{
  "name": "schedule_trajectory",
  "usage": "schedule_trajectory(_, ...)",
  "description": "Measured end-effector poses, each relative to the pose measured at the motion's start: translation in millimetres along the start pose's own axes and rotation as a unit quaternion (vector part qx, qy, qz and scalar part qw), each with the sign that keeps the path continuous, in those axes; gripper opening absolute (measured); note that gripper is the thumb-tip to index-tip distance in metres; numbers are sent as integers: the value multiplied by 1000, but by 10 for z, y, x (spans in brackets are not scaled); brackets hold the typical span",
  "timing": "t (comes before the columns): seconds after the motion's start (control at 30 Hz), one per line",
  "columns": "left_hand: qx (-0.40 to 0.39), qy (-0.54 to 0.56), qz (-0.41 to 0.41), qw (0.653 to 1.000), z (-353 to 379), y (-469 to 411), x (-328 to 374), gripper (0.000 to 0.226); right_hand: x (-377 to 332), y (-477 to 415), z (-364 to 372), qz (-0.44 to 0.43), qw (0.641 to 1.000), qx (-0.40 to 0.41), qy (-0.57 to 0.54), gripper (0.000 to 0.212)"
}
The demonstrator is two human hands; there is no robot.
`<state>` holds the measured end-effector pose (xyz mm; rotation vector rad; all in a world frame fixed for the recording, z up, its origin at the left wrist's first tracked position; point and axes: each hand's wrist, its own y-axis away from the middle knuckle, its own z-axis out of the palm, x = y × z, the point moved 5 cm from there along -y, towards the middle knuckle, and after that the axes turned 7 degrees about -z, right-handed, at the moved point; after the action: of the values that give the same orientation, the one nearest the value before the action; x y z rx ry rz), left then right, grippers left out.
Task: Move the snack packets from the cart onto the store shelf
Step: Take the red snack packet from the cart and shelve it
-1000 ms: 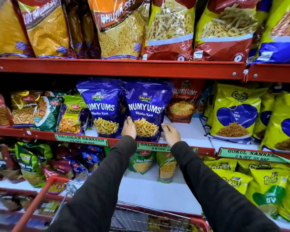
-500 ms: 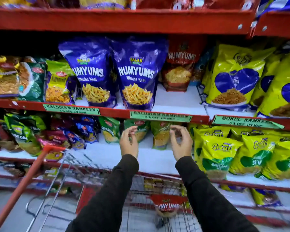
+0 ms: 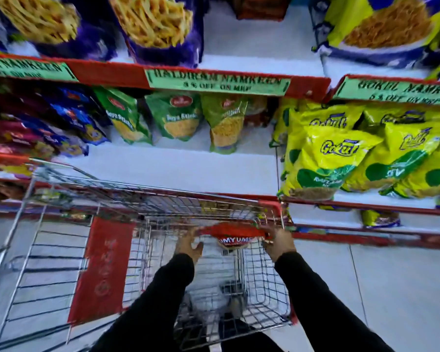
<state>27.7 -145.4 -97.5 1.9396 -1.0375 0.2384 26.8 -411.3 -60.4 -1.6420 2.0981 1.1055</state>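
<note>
A red Numyums packet (image 3: 235, 237) lies inside the wire cart (image 3: 163, 190), near its far end. My left hand (image 3: 188, 243) reaches down to the packet's left edge, fingers spread and thumb apart. On the right edge, my right hand (image 3: 280, 243) looks closed on the packet's corner; motion blur softens the detail. On the store shelf (image 3: 252, 44) above stand two blue Numyums packets (image 3: 158, 29), with bare white shelf to their right.
Green Haldiram packets (image 3: 174, 118) and yellow Gokul packets (image 3: 328, 161) fill the lower shelf (image 3: 175, 171) behind the cart. A red panel (image 3: 104, 270) hangs on the cart's left side. Grey tiled floor (image 3: 391, 288) lies to the right.
Both hands have left the blue packet on the shelf and dropped into the cart, down to the red packet. The view has tilted down with them.
</note>
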Motion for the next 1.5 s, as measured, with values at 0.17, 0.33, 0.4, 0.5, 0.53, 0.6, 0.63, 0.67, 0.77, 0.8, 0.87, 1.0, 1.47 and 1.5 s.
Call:
schedule_trajectory(0.17,35,48,-11,998,22,-135,90,14,81,-173,27,7,998,56,-23,27)
schedule_trajectory(0.33,34,30,32,998,-25,-52,122,23,81,-92,-76,5,998,64,-18,22)
schedule_trajectory(0.4,51,34,57,996,-100,48,178,27,23,14,-164,-9,997,76,-30,19)
schedule_trajectory(0.5,69,56,120,989,-268,243,317,23,-145,211,-413,-58,991,120,-9,13)
schedule_trajectory(0.53,74,73,140,985,-337,323,379,22,-226,285,-508,-75,989,128,-2,15)
schedule_trajectory(0.6,92,104,173,975,-495,493,520,21,-401,425,-686,-107,983,147,-12,21)
schedule_trajectory(0.63,105,127,189,968,-591,586,599,21,-485,493,-780,-117,979,164,-30,25)
schedule_trajectory(0.67,120,156,208,958,-682,659,688,20,-567,547,-876,-123,974,182,-54,29)
schedule_trajectory(0.77,146,219,276,924,-985,907,1018,17,-888,744,-1195,-175,947,242,-116,22)
schedule_trajectory(0.8,148,231,300,914,-1081,983,1146,16,-1006,796,-1301,-192,938,255,-137,12)
schedule_trajectory(0.87,127,283,321,895,-1231,1118,1407,9,-1209,859,-1514,-213,916,276,-196,11)
schedule_trajectory(1.0,112,383,349,848,-1561,1386,1928,11,-1612,987,-1966,-270,861,336,-270,22)
schedule_trajectory(1.47,125,509,445,726,-2515,1996,4023,22,-2959,808,-3764,-378,710,438,-402,8)
schedule_trajectory(1.5,135,517,437,724,-2538,1988,4119,23,-3027,746,-3853,-378,712,438,-397,5)
